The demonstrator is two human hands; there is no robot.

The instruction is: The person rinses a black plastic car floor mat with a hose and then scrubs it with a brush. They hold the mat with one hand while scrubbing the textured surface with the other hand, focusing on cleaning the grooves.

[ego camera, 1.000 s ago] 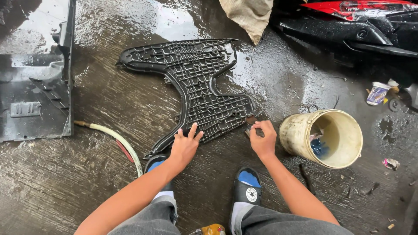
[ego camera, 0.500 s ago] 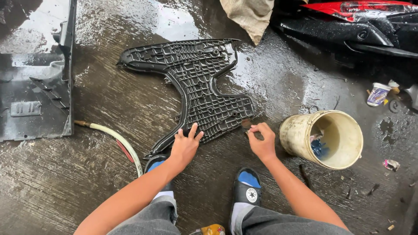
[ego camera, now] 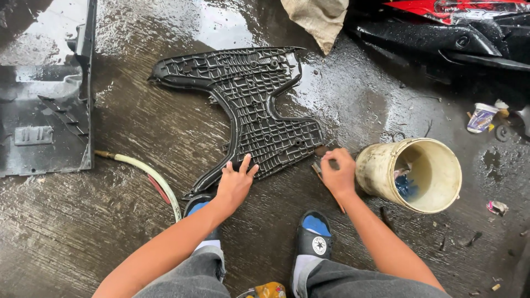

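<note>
head view: a person crouches on a wet concrete floor (ego camera: 138, 232), both bare forearms reaching forward between the knees. the left hand (ego camera: 236, 185) lies flat with its fingers spread, the fingertips pressing on the near edge of a black ribbed plastic panel (ego camera: 248, 105) that lies on the floor just ahead of the feet. the panel is curved, with a grid of raised ribs facing up, its long arm stretching away to the upper left. the right hand (ego camera: 338, 172) is curled, its grip closed round a small brush (ego camera: 322, 160) at the panel's near right corner; the brush is mostly hidden by the fingers, and whether its bristles touch the panel cannot be told. just beside that hand to the right stands a dirty cream bucket (ego camera: 411, 174), tilted a little, with something blue and a rag inside. a pale hose (ego camera: 149, 175) with a red strip lies to the left of the left arm. further left is a flat black body panel (ego camera: 47, 105), well apart. at the top edge hangs a tan cloth (ego camera: 319, 19), and a red and black motorbike (ego camera: 458, 27) sits at the upper right. two black and blue slippers (ego camera: 313, 237) are on the person's feet.
</note>
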